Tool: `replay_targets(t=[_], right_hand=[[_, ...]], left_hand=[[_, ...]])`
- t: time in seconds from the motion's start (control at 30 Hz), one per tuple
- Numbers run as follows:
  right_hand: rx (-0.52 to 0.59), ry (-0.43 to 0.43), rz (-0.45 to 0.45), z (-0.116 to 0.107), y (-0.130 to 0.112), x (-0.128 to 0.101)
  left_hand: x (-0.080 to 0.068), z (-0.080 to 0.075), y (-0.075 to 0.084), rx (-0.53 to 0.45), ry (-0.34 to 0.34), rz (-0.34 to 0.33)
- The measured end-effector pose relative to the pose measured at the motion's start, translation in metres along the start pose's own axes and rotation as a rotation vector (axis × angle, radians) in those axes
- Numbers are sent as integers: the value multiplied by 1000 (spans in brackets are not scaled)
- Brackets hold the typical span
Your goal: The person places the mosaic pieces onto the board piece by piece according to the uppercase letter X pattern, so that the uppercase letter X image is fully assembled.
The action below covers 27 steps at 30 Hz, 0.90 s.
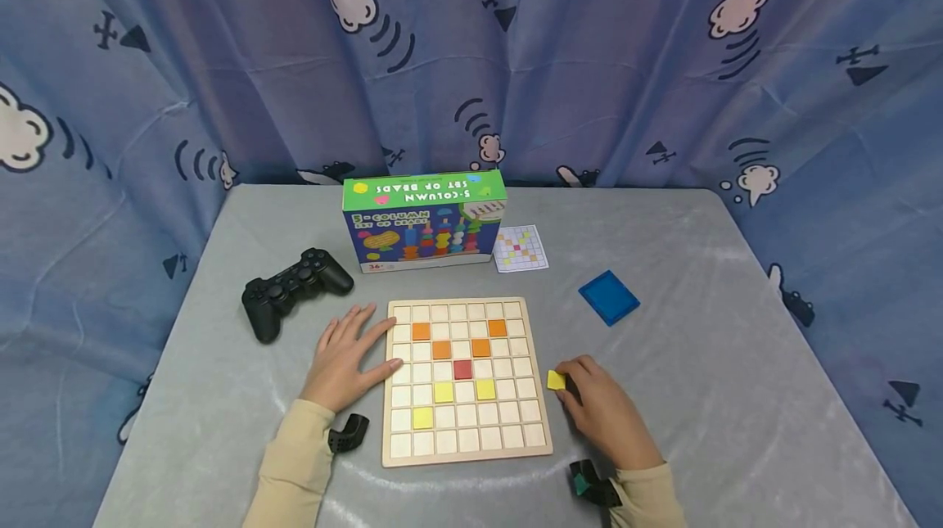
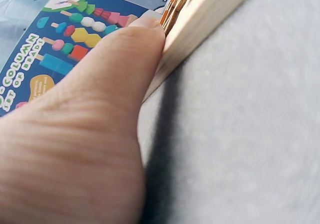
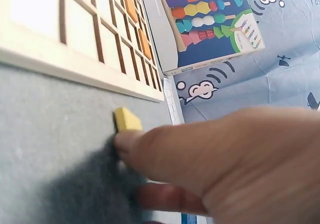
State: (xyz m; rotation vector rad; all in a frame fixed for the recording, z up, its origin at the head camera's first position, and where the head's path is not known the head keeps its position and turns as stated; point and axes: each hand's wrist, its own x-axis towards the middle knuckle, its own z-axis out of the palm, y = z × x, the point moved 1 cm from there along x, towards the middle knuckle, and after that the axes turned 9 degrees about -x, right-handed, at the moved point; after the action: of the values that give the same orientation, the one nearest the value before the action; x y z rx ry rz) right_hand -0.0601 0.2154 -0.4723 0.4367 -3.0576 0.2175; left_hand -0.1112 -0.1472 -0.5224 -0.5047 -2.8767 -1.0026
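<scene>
- Small yellow square tile (image 1: 556, 380) lying on the grey tablecloth (image 1: 700, 364), just beside the right edge of the board, about level with its middle rows; seen from the right wrist (image 3: 127, 119) resting flat on the cloth, close to the board's rim.
- Right hand (image 1: 600, 409) resting on the cloth, fingertips (image 3: 131, 141) touching the yellow tile; fingers curled towards it, whether pinching it or only touching cannot be told.
- Left hand (image 1: 346, 356) laid flat, fingers straight and spread, grasping nothing; thumb (image 2: 125, 63) pressed against the left edge of the pale wooden grid board (image 1: 466, 378).
- Board lying flat near the table's front, holding four orange tiles (image 1: 421, 331) in its upper rows, one red tile (image 1: 462, 369) at the centre and three yellow tiles (image 1: 443, 391) lower down.
- Black game controller (image 1: 293, 289) to the left, behind the left hand.
- Green and blue bead-set box (image 1: 423, 221) standing behind the board, a small pattern card (image 1: 521, 249) just beside it on the right.
- Blue square tray (image 1: 608, 296) further right, well apart from the board.
- Blue curtain printed with clouds (image 1: 471, 53) hanging behind the table.
</scene>
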Motion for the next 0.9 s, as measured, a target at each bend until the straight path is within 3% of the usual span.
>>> replay_targets(t=[0.4, 0.7, 0.9], right_hand=[[28, 62, -76, -14, -13, -3], [38, 46, -209, -11, -31, -4], [37, 9, -244, -7, -40, -6]], left_hand=[[-1, 0, 0, 3, 6, 6], [0, 1, -1, 14, -4, -14], [0, 1, -2, 13, -2, -13]])
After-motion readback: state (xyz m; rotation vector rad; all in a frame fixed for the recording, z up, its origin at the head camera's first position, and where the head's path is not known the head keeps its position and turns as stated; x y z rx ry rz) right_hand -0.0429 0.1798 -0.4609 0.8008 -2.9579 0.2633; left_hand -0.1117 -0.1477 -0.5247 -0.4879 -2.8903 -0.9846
